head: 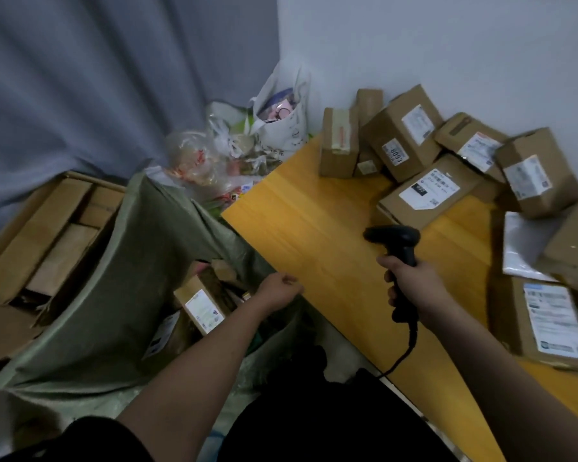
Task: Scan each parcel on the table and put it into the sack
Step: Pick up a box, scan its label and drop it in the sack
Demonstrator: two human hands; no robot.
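The right hand (414, 288) gripped the handle of a black barcode scanner (399, 248), fingers wrapped tight round it, with the scanner head aimed toward 11 o'clock over the bare wood of the yellow table (314, 228). A dark cable (404, 351) trailed from the handle's base down toward 6 o'clock.

The left hand (279, 290) sat at the table's near-left edge, right over the rim of the green sack (114, 295); its fingers were loosely curled and held nothing I could make out.

The sack stood open at about 8 o'clock from the table, and a labelled parcel in the sack (201, 305) lay inside its mouth, with another white label showing just below it.

The unscanned parcels were heaped at 1 to 3 o'clock on the table. A flat box with a large white label (427, 195) lay just beyond the scanner. Behind it leaned a box marked 8093 (404, 135), and an upright taped box (339, 143) stood at the heap's left end. At 3 o'clock lay a white poly mailer (524, 248), and a labelled box near the right edge (548, 325) rested at 4 o'clock.

Off the table at 11 o'clock sat plastic bags (214, 155) and a white tote bag (284, 118); at 9 o'clock was an open carton (44, 235) against a grey curtain (97, 78).
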